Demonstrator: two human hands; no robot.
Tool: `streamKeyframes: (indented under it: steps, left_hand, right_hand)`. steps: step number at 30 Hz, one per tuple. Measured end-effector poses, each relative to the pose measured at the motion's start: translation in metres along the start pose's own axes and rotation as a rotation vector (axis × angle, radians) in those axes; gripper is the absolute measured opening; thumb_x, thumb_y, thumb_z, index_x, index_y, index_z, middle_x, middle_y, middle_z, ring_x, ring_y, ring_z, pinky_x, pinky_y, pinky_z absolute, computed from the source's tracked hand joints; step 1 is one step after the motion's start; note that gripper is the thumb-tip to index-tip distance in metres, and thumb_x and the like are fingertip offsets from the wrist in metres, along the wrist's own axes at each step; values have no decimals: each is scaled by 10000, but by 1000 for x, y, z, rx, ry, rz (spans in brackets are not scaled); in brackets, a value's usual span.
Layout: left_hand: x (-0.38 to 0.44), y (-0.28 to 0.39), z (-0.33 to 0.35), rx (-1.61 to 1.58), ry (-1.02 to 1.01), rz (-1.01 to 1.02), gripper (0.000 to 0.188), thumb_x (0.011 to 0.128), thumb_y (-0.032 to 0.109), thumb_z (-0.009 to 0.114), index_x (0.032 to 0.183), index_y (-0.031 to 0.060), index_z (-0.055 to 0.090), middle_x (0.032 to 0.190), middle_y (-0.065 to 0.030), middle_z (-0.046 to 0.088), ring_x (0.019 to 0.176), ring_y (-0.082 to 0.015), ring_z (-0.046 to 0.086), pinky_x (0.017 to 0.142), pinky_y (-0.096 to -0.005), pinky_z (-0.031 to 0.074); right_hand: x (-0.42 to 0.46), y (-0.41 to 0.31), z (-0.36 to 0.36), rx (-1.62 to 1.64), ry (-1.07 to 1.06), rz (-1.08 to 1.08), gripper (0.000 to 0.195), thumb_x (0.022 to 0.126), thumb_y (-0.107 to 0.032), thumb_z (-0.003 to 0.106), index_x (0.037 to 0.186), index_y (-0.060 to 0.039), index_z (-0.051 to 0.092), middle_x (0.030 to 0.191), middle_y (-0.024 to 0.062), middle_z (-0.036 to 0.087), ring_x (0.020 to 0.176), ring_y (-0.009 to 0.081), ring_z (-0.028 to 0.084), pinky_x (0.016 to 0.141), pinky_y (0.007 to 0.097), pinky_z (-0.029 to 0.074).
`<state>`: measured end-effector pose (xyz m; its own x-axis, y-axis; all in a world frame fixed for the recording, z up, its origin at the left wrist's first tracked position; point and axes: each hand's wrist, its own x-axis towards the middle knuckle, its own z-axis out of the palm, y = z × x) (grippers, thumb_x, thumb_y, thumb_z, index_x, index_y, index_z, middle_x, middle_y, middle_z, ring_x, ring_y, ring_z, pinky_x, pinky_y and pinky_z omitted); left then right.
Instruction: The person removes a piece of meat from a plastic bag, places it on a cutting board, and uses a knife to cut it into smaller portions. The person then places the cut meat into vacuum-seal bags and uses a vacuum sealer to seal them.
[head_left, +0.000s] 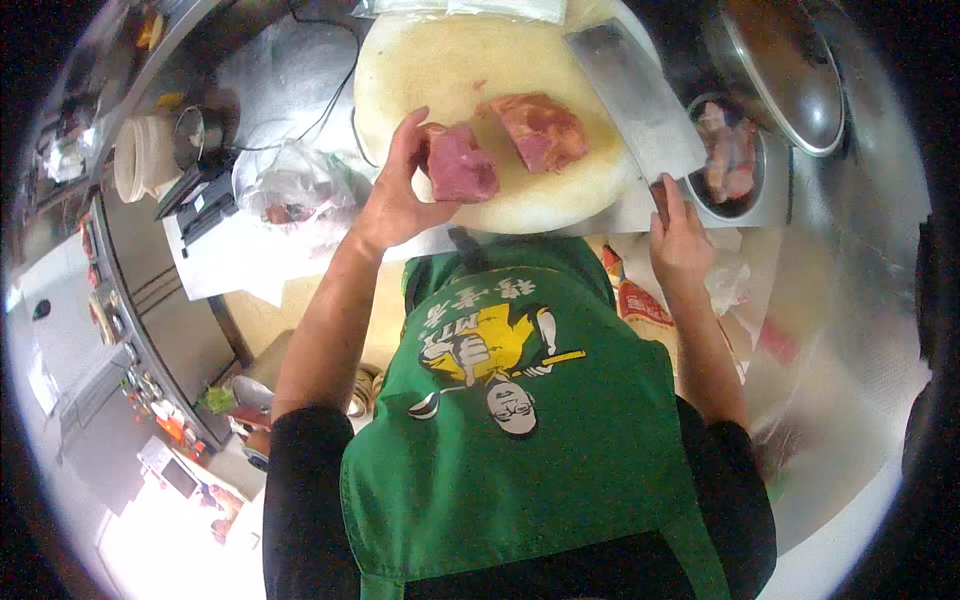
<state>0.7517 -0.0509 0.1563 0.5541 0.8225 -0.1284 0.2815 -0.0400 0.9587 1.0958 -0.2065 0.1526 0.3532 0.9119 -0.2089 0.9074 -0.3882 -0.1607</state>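
My left hand (401, 180) grips a chunk of raw meat (461, 166) at the near left part of a round, pale yellow chopping board (420, 67). A second, browner piece of meat (541, 133) lies on the board to the right of it, apart from it. My right hand (681, 240) is closed around the handle of a wide cleaver (637, 97), whose blade slants up and left over the board's right edge. A tiny scrap of meat (478, 85) lies farther back on the board.
Right of the cleaver stands a metal bowl of meat pieces (727, 161), with a large round metal lid or pan (795, 67) behind it. On the left are a clear plastic bag (292, 187), a black device (206, 206), a cable (330, 105) and a small pot (199, 135).
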Motion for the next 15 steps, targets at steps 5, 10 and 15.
streamKeyframes:
  steps: [5,10,15]
  left_hand:
    - [-27,24,4,-347,202,-32,1108,580,-99,745,1490,125,156,1309,-118,454,1244,-258,455,1074,-381,347]
    - [-52,14,-7,-297,290,63,1141,593,-61,777,1514,151,138,1366,-140,442,1273,-291,454,1052,-428,402]
    - [-77,1,-6,-280,416,94,1109,600,-64,762,1496,120,135,1319,-133,459,1233,-273,470,1072,-421,356]
  right_hand:
    - [15,-3,8,189,-23,-145,599,869,-240,610,1427,-225,392,1166,189,578,1025,395,596,834,491,499]
    - [43,-27,-25,171,143,-419,503,854,-219,643,1317,-80,505,1133,193,594,1046,389,577,879,467,478]
    - [81,-148,-54,200,180,-801,359,823,-191,668,1145,-45,610,1098,133,621,1038,325,572,889,420,460]
